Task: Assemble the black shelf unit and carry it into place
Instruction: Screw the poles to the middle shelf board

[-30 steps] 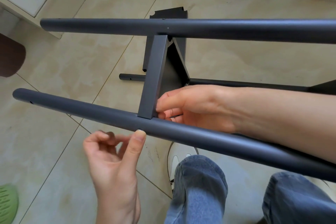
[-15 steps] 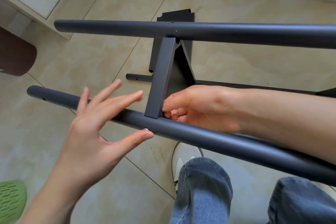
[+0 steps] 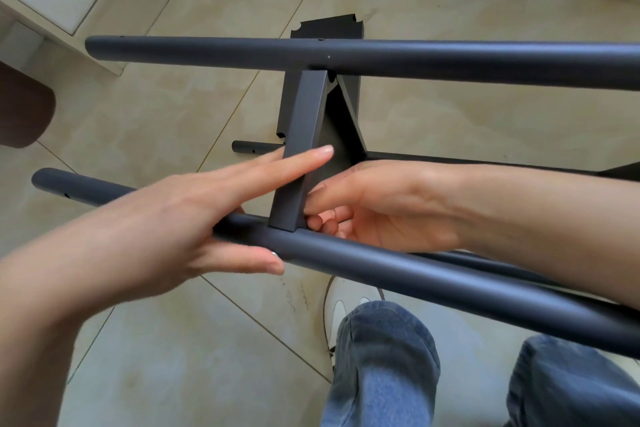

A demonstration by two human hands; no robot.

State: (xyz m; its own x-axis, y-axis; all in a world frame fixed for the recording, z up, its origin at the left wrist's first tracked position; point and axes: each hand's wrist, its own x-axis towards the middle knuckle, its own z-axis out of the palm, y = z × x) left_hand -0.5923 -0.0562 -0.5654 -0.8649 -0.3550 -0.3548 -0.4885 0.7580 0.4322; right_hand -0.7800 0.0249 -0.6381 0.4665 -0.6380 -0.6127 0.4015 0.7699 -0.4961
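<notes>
From the head camera, the black shelf unit's frame (image 3: 381, 59) lies on its side above a beige tiled floor (image 3: 145, 121), with two long round tubes running across the picture: the far tube (image 3: 450, 61) near the top and the near tube (image 3: 415, 274) slanting down to the right over the person's jeans-clad knees (image 3: 377, 357). A flat crossbar (image 3: 301, 149) joins the two tubes, and behind it a black shelf panel (image 3: 329, 28) and a thinner lower tube (image 3: 252, 148) sit closer to the floor. The left hand (image 3: 207, 215) reaches in from the lower left, fingers straight and slightly spread, lying across the near tube with the longest fingertip (image 3: 322, 152) over the crossbar's face and the thumb (image 3: 256, 262) beneath the tube; it does not close round anything. Half a second ago this hand hovered short of the crossbar with fingers fanned wider, and a second ago it was low, below the tube, thumb tip at the tube's edge. The right hand (image 3: 381, 208) stays where it was, between the tubes just right of the crossbar's lower end, its fingers curled and pinching the crossbar's edge at the joint with the near tube. A white shoe (image 3: 343, 308) shows under the near tube, and a dark brown object (image 3: 20, 107) sits at the left edge.
</notes>
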